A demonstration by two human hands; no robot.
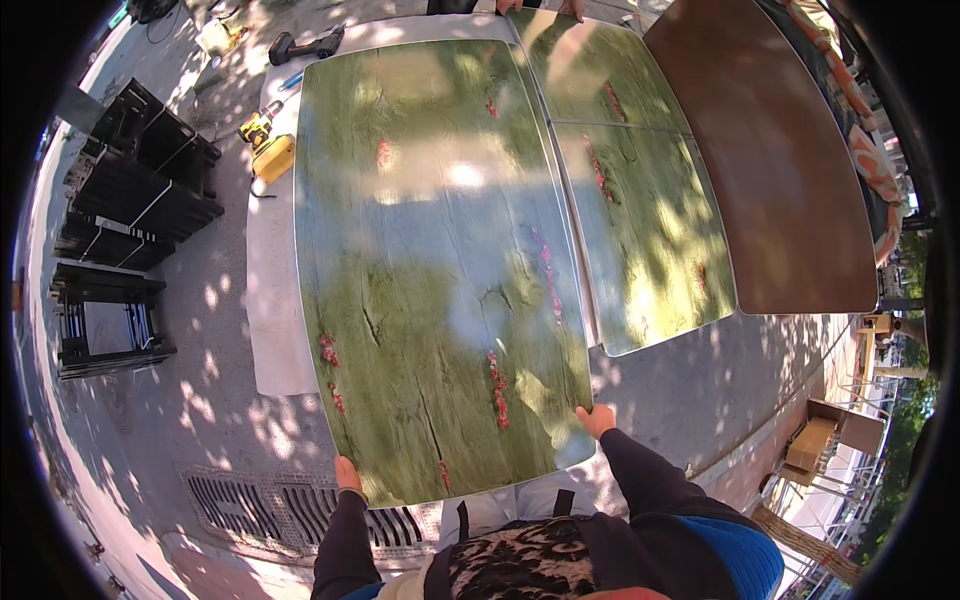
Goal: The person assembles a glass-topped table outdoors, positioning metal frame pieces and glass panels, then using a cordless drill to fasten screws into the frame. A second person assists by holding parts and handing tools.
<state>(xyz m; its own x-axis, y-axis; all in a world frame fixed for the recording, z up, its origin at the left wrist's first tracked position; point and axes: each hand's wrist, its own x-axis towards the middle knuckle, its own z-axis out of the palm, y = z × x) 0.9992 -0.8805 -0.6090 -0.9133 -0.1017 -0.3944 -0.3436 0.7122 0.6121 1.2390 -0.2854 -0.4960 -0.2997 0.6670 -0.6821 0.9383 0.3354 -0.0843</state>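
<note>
A large glossy green panel (450,330) with rounded corners, a wood-grain look and small red and pink flower patterns stretches away from me. My left hand (348,474) is closed on its near left corner, thumb on top and the other fingers hidden beneath the edge. At the near right corner my right hand (598,420) grips it the same way. Right beside it, across a narrow gap, lies a narrower green panel (655,215) of the same pattern, with a seam across it. Another person's hands (571,9) touch the far edge of that one.
Beneath the large panel shows a pale sheet (278,350). On it at the left lie a yellow drill (270,155) and, farther, a black power tool (305,46). Stacked black metal frames (135,195) stand left. A brown panel (790,180) lies right, a cardboard box (812,443) beyond.
</note>
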